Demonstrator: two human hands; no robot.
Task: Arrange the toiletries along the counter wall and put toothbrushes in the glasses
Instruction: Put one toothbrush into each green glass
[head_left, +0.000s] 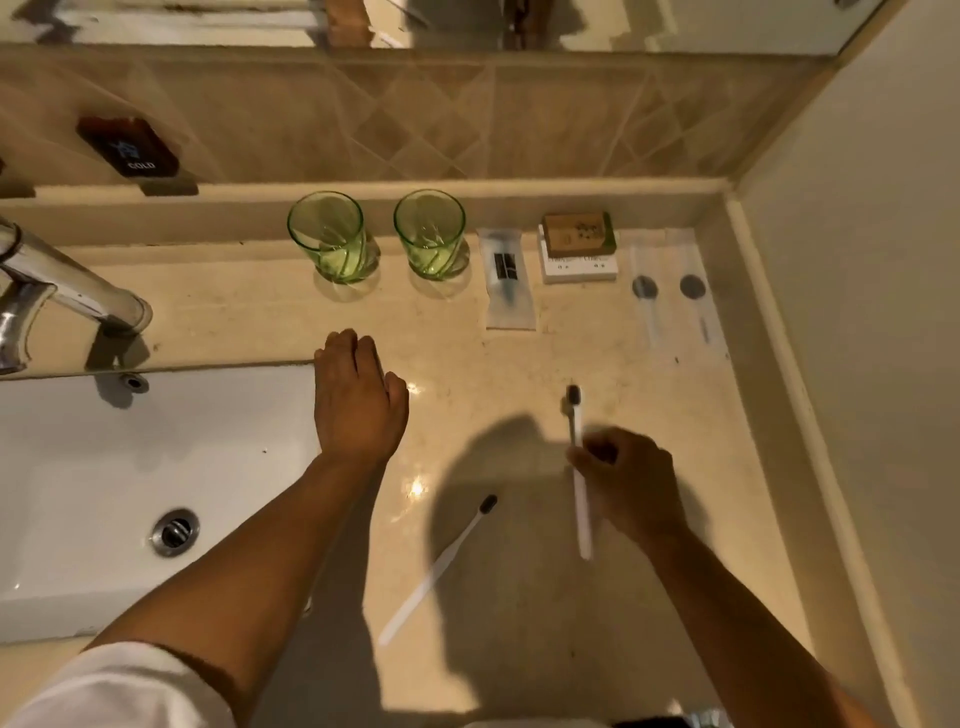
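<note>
The right hand (628, 483) pinches a white toothbrush (579, 467) near the middle of its handle. The dark bristles point up and away from the fingers, and the long end of the handle sticks out below the hand. The brush is lifted off the counter (519, 353).

To the left of that hand and a bit nearer the person, a second toothbrush (441, 566) lies flat on the counter, tilted, with its dark bristles toward the held brush.

The left hand (358, 400) rests palm down at the edge of the sink (130, 457). Its fingers bend down loosely and hold nothing.

Far past both hands, by the wall, stand two green glasses (327, 236) (430, 234) side by side. To their right, straight ahead of the held brush, lie a clear packet (509, 283), a small brown box on a white box (577, 248), and two more clear packets (670, 291). The tap (67, 283) is at the far left.
</note>
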